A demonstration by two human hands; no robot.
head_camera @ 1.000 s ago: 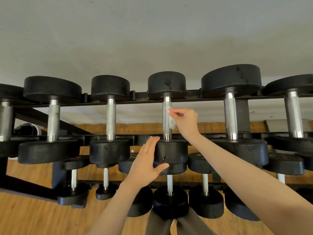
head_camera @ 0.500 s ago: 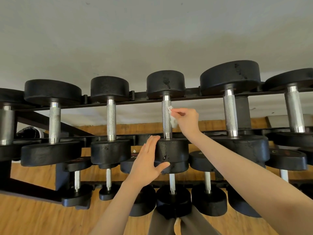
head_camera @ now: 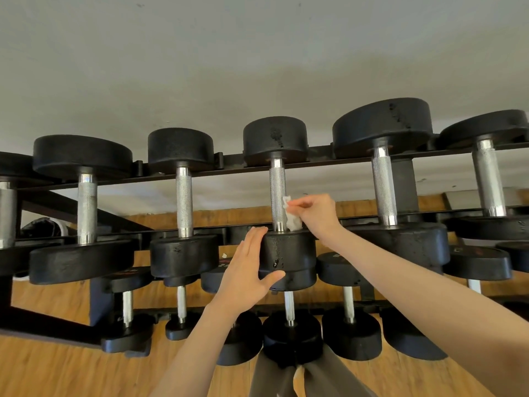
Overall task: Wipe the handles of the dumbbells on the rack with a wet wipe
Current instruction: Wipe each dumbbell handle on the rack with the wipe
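The right hand (head_camera: 316, 213) pinches a crumpled white wet wipe (head_camera: 292, 217) between thumb and fingertips and presses it against the lower right side of the knurled chrome handle (head_camera: 278, 193) of the middle dumbbell on the upper tier of the rack (head_camera: 329, 161), just above the near weight head (head_camera: 287, 259). The left hand (head_camera: 247, 270) lies flat against that head, fingers straight and together, thumb spread beneath, steadying it. In my judgement only one side of the bar is being reached; the wipe should wrap around the handle and travel its whole length, with the dumbbell turned to reach the back. Neighbouring handles to either side stand untouched by either hand. Firm pressure is advised, since knurling traps grime.
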